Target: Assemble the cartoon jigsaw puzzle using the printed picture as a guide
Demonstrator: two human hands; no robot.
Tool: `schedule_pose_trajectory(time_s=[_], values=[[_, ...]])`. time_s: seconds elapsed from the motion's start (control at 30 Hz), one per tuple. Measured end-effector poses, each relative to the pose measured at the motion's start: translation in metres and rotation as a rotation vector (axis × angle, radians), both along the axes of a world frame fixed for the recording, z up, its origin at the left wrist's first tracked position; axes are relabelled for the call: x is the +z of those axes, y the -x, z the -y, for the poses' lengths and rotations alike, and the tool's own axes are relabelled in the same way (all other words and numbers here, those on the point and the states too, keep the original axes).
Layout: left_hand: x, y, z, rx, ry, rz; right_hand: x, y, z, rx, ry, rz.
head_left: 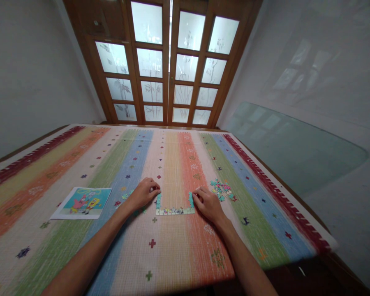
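A partly joined jigsaw puzzle [175,211] lies flat on the cloth, forming a U with a bottom row and two short teal side columns. My left hand [144,192] has its thumb and fingers pinched at the upper end of the left column; the piece there is mostly covered by the fingertips. Along the right column, my right hand [207,201] is closed with its fingertips on a teal puzzle piece [191,199]. A heap of loose puzzle pieces [222,190] sits just beyond my right hand. More loose pieces [127,195] are partly hidden behind my left forearm.
A printed cartoon picture [86,203] on white paper lies to the left. The striped tablecloth [172,246] covers the table, whose near edge shows at lower right. A glass panel [296,148] leans at the right wall, and wooden glazed doors [168,82] stand beyond the table.
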State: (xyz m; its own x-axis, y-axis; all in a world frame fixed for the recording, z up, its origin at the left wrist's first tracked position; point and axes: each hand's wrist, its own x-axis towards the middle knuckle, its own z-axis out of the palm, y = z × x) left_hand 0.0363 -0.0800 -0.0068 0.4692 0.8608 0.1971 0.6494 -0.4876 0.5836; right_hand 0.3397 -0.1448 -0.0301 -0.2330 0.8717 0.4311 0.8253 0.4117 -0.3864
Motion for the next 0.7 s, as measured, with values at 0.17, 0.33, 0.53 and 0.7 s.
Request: schedule_pose_trajectory(time_s=[0.17, 0.33, 0.53, 0.7], values=[[-0.001, 0.001, -0.001, -0.021, -0.007, -0.02, -0.002, -0.001, 0.0, -0.015, 0.001, 0.019], [-0.002, 0.002, -0.001, -0.026, -0.009, -0.026, -0.002, -0.004, -0.001, -0.047, 0.009, 0.039], [0.002, 0.003, 0.002, -0.005, -0.021, -0.014, -0.003, -0.01, -0.002, -0.091, -0.016, 0.007], [0.011, 0.023, -0.003, 0.07, -0.044, -0.003, -0.003, -0.009, -0.002, -0.087, -0.002, 0.02]])
